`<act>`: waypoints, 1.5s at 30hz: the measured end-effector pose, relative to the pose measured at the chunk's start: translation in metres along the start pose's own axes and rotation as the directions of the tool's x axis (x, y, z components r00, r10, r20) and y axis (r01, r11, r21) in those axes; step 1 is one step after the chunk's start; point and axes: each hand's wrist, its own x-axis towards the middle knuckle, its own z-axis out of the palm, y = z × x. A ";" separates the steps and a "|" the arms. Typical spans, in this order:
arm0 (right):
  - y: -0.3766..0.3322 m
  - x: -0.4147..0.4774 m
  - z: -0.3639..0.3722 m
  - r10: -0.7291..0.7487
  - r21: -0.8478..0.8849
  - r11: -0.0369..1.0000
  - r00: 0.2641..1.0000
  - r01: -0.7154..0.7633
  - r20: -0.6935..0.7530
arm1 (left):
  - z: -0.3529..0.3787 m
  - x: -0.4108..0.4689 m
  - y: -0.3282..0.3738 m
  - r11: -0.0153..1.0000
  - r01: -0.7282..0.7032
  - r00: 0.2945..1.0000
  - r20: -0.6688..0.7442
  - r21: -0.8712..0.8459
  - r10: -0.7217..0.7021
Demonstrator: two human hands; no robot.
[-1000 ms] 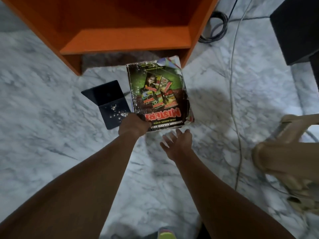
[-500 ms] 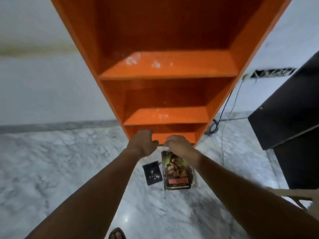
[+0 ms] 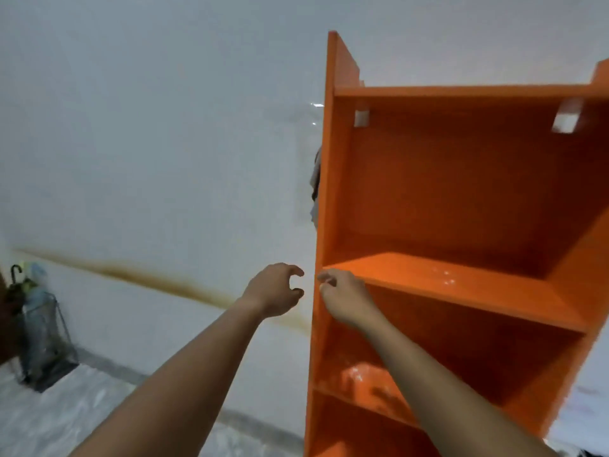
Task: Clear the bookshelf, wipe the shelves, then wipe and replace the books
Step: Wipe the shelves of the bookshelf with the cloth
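**Two hands meet at the edge of an orange bookshelf**

Two bare forearms reach up from the bottom of the frame. The left hand hangs in the air just left of the bookshelf, its thumb and fingers bent into a loose claw with a narrow gap between them, holding nothing. The right hand is at the front left corner of a shelf, its fingers curled in by the upright. Whether they grip the wood cannot be told. The two hands are close together but apart.

The bookshelf stands upright on the right side of the frame, its back to the wall. Its glossy boards catch the light. A few white specks dot the shelf, and pale smears mark the lower shelf. Two white brackets sit under the top board. Something dark shows behind the upright, too blurred to name.

The wall is pale, crossed by a long brown stain that runs toward the bookshelf. A grey skirting meets a white marbled floor. At far left a wire rack stands on the floor with a dark umbrella in it.
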 end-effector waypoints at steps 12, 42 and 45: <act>-0.088 0.224 0.057 0.284 0.446 0.890 0.879 -0.094 -0.383 | -0.081 0.221 -0.098 0.951 -0.191 0.980 -0.103 -0.242 0.171; -0.142 0.246 -0.003 -0.036 0.331 0.905 0.825 0.265 -0.564 | -0.123 0.257 -0.065 0.245 -0.072 0.977 -0.018 -0.967 0.214; -0.128 0.205 0.005 -0.178 0.153 0.941 0.823 0.303 -0.540 | -0.115 0.215 -0.063 0.286 -0.005 0.962 0.074 -0.958 0.264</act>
